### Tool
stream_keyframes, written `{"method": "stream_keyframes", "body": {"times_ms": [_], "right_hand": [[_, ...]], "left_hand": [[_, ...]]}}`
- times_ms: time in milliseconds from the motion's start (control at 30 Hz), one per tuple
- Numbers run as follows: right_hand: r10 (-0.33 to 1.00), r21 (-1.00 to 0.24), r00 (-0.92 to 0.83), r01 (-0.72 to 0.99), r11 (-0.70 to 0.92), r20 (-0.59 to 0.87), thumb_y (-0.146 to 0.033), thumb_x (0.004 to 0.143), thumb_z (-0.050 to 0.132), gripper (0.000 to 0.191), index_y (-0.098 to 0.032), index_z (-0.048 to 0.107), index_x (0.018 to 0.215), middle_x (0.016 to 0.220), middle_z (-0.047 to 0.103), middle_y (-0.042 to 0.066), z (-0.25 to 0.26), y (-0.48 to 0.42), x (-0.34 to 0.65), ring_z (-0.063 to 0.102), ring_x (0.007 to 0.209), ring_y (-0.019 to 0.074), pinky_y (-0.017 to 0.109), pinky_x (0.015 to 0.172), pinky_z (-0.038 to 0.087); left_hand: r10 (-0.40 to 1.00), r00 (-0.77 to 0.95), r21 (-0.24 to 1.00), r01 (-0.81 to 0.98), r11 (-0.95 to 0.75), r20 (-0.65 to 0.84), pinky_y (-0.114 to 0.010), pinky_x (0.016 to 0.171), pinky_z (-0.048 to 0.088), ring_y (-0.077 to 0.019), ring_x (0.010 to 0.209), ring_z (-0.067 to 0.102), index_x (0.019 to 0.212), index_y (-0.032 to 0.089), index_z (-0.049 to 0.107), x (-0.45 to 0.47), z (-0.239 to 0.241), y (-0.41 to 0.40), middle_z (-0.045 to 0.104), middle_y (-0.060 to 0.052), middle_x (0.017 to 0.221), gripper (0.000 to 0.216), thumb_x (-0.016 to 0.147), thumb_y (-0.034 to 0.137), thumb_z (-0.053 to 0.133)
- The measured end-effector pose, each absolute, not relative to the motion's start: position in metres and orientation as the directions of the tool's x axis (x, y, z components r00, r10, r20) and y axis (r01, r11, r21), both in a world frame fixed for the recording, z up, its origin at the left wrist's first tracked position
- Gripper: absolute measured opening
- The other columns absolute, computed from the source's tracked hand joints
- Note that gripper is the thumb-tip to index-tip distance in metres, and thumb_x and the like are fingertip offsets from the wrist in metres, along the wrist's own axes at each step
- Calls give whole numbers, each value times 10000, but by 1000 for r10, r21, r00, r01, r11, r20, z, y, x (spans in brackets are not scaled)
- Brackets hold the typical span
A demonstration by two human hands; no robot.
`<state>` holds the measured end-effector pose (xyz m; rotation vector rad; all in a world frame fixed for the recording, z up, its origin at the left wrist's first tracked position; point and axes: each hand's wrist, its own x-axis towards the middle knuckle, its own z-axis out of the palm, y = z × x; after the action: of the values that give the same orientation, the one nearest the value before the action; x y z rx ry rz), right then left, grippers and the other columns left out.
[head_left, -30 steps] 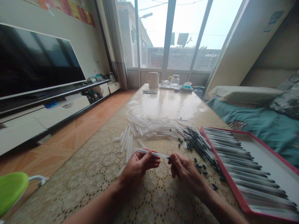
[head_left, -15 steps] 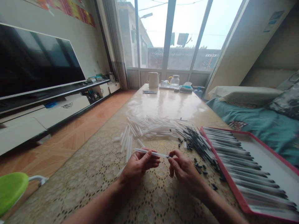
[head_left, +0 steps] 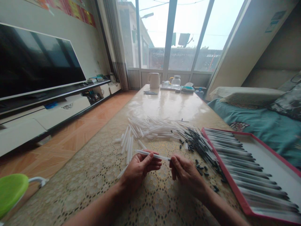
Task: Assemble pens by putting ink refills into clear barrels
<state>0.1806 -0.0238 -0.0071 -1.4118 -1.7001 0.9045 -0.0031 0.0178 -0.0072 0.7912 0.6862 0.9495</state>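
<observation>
My left hand (head_left: pixel 142 165) grips a slim white pen barrel (head_left: pixel 162 156) between thumb and fingers, level above the table. At the barrel's right end, my right hand (head_left: pixel 184 171) pinches a small black end plug (head_left: pixel 169 160), mostly hidden by the fingertips. Beyond the hands lies a loose pile of white pen barrels (head_left: pixel 155 128). Dark pen refills (head_left: pixel 199 144) are heaped to the right of that pile. Several black plugs (head_left: pixel 199 169) are scattered beside my right hand.
A red-rimmed box (head_left: pixel 235 191) on the right holds a row of pens (head_left: pixel 249 169) with black ends. At the table's far end stand a beige jug (head_left: pixel 154 81) and a glass pitcher (head_left: pixel 176 81). A green stool (head_left: pixel 14 191) is at lower left.
My right hand has turned slightly, its fingers closing further over the plug at the barrel's end. My left hand and the barrel have hardly moved.
</observation>
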Motion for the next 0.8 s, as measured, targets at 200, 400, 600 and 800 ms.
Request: {"method": "stream_keyframes", "body": {"times_ms": [200,400,600,800], "right_hand": [[988,-856,-130,497,142,88,-435,939,354,289,-195,478,836,522,583,-28,-3,-24,179,521,481,113,216,526,360],[989,-878,-124,460,134,85,-468,952,268,410,-191,479,735,500,556,-20,-6,-23,179,490,446,103,216,509,352],[984,-864,-150,479,153,91,-418,944,336,302,-195,464,785,529,576,-26,-4,-25,179,484,473,104,213,516,344],[985,-804,-121,569,172,125,-404,935,353,319,-186,518,771,649,608,6,0,-28,178,522,558,118,229,557,365]], "left_hand": [[898,410,826,-442,349,-160,-243,642,552,-155,652,690,809,106,692,-2,-8,19,737,-85,720,239,710,318,735],[894,422,830,-438,346,-150,-233,626,553,-152,646,689,804,104,698,-3,-7,19,738,-83,717,260,702,341,738],[897,418,830,-442,339,-143,-236,635,554,-151,650,691,809,111,696,-4,-9,18,739,-78,721,252,709,339,733],[889,447,878,-382,286,-95,-279,632,558,-173,659,693,839,124,679,-3,-12,19,738,-79,725,268,722,363,714]]}}
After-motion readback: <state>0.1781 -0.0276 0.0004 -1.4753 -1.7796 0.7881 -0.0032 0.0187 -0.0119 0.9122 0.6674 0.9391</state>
